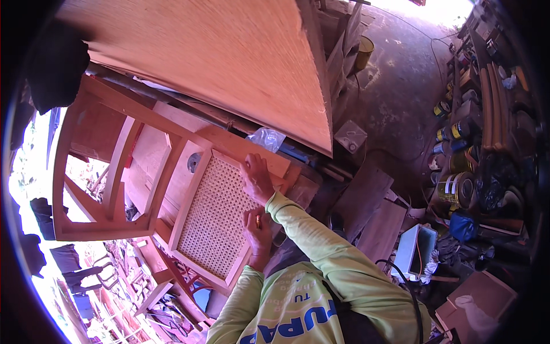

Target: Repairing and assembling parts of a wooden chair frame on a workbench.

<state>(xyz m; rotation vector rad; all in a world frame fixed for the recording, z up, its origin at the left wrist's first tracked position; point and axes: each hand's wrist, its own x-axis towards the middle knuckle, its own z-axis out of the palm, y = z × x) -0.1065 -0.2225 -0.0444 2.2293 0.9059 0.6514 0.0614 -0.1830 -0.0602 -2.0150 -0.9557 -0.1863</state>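
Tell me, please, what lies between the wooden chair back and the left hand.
In the head view, the woven seat lies between the wooden chair back and the left hand, which is at the seat's edge.

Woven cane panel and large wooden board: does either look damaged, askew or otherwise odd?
The large wooden board looks odd along its right edge, which appears ragged rather than cleanly cut. The woven cane panel shows no obvious tear.

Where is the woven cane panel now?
Head view, left of centre: the woven cane panel sits within its wooden frame, beside the left hand and right hand.
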